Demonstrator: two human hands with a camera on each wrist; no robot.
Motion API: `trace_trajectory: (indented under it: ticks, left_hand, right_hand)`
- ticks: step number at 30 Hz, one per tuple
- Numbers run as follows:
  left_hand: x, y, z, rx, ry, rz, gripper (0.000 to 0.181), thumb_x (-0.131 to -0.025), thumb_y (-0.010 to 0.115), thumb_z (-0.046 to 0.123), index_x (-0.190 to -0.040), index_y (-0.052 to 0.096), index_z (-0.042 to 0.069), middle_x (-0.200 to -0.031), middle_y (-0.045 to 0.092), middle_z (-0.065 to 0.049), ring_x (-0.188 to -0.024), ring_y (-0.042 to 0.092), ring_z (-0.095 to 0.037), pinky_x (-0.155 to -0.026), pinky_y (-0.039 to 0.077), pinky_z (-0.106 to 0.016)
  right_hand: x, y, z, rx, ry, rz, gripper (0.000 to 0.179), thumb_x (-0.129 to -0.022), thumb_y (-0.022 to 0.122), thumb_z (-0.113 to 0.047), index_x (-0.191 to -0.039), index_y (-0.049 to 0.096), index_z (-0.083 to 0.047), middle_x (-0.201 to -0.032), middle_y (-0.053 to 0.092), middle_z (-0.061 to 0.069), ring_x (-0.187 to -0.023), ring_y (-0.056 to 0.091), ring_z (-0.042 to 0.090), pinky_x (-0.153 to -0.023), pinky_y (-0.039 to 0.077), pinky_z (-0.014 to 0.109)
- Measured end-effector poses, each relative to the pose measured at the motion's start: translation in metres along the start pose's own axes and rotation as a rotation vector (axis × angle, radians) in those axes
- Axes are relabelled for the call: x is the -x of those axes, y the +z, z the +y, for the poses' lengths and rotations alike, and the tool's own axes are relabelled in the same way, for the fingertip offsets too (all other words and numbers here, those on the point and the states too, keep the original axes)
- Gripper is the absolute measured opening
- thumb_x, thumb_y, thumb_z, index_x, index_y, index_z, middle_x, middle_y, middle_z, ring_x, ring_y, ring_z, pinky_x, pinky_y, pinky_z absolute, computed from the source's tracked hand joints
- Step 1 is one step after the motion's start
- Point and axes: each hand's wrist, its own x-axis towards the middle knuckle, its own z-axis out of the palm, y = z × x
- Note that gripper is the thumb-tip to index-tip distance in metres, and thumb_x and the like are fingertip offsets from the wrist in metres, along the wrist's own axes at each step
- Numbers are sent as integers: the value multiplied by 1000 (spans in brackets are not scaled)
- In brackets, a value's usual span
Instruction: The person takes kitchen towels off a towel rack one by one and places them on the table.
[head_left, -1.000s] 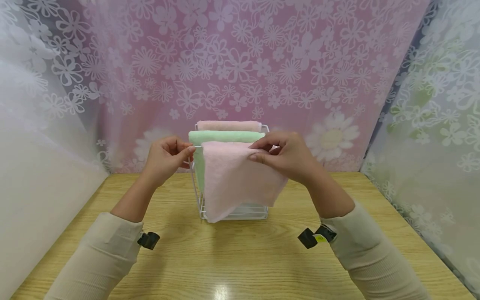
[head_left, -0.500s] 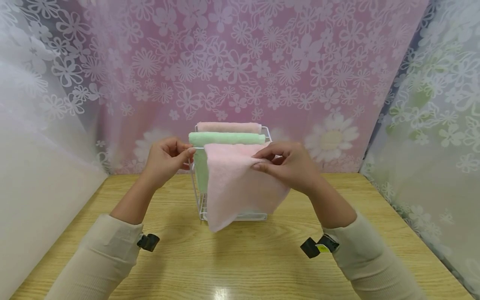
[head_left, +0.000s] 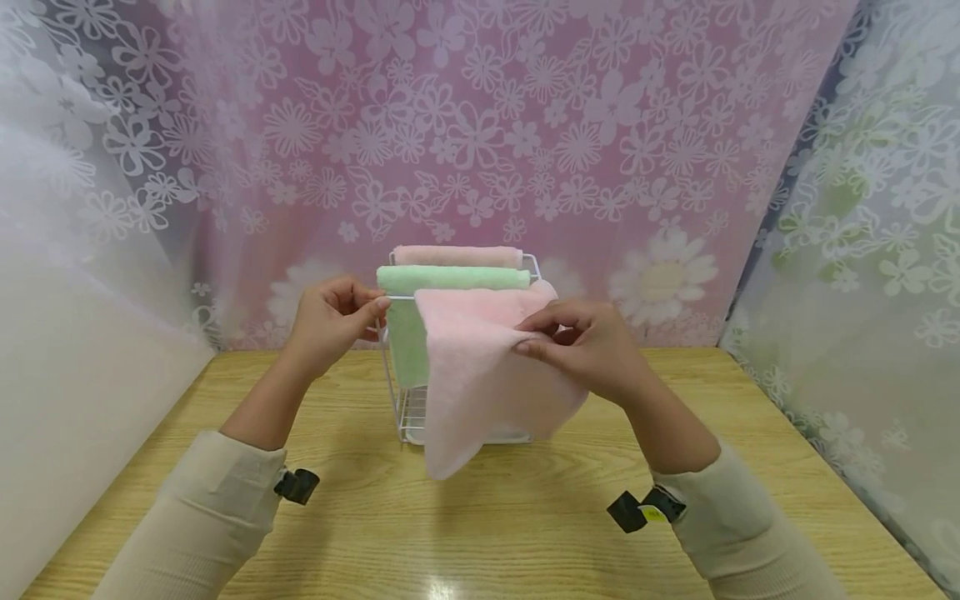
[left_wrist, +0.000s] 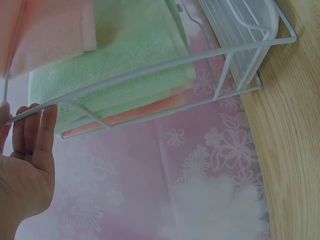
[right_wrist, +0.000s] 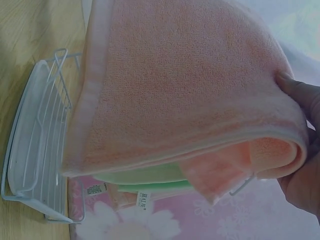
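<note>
In the head view, the left hand (head_left: 333, 321) pinches the front left corner of a white wire rack (left_wrist: 160, 65). The right hand (head_left: 588, 346) pinches the front of a pink towel (head_left: 480, 383) between thumb and fingers. That towel hangs over the rack's front bar, its near part drawn out toward the viewer, one corner dangling low. Behind it a green towel (head_left: 450, 277) is draped over the middle bar. Another pink towel (head_left: 457, 256) hangs at the back. The right wrist view shows the held towel folded over near the thumb.
At the rack's base sits a white tray (right_wrist: 30, 125) under wire slats. The rack stands on a wood-grain table (head_left: 360, 533). A pink flowered curtain (head_left: 480, 125) rises behind, with pale sheets on both sides.
The right hand has moved down and to the right, toward the viewer, drawing the front pink towel with it. More of the front bar and green towel shows at left. The left hand stays put.
</note>
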Motion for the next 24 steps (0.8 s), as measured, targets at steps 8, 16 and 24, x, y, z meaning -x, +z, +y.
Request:
trace_trajectory:
  ticks: [8,16,24]
  left_hand:
    - [0,0,0,9,9,-5,17,-93,68,6,-89,64,-10,-75,66,-19,-65,67,-24,-63,60,-42]
    - [0,0,1,12,3,-3,17,-92,68,6,-89,64,-10,-75,66,-18,-65,67,-24,-63,60,-41]
    - [0,0,1,14,3,-5,18,-92,68,7,-88,64,-11,-75,65,-20,-65,67,-24,-63,60,-37]
  right_hand:
    - [8,1,8,-21,-14,17,13,-77,79,6,-88,76,-1,-83,70,4,-65,60,10,-57,55,23]
    - [15,3,12,-30,9,12,13,-79,78,6,-89,76,-1,-84,69,5,-65,60,10,-56,55,23]
    - [21,3,17,-49,11,19,14,-79,77,7,-91,76,0,-86,69,4,-70,61,10,-60,57,25]
